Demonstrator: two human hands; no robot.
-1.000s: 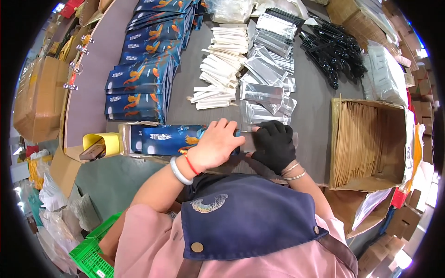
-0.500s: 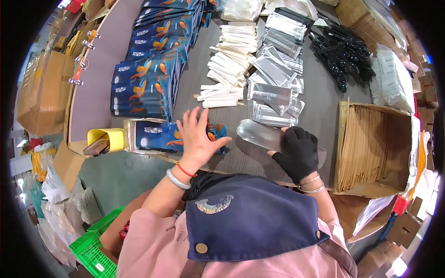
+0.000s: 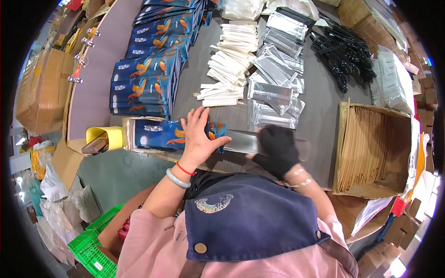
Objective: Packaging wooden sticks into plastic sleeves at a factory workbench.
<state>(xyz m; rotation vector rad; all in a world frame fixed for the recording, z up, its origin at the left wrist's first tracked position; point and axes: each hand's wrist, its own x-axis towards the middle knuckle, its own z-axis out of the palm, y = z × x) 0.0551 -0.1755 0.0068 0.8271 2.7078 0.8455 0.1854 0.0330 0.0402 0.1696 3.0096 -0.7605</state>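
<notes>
A blue printed packet with orange bird pictures lies flat at the table's near edge. Over its right half rests my left hand, fingers spread and thumb stretched out. My right hand, in a black fingerless glove and smeared by motion, presses down around a long, shiny, silvery strip with rounded ends. The strip's left end meets the packet's right end and is out of sight there; I cannot tell how deep it goes in.
Stacked blue packets stand at the left, beyond a yellow holder. White paper-wrapped sticks, clear plastic packs and black utensils lie in piles farther back. A cardboard box of brown sheets is at the right.
My right hand has slid the silvery strip leftward, so its left end now reaches the packet. My left hand has barely moved and stays spread over the packet.
</notes>
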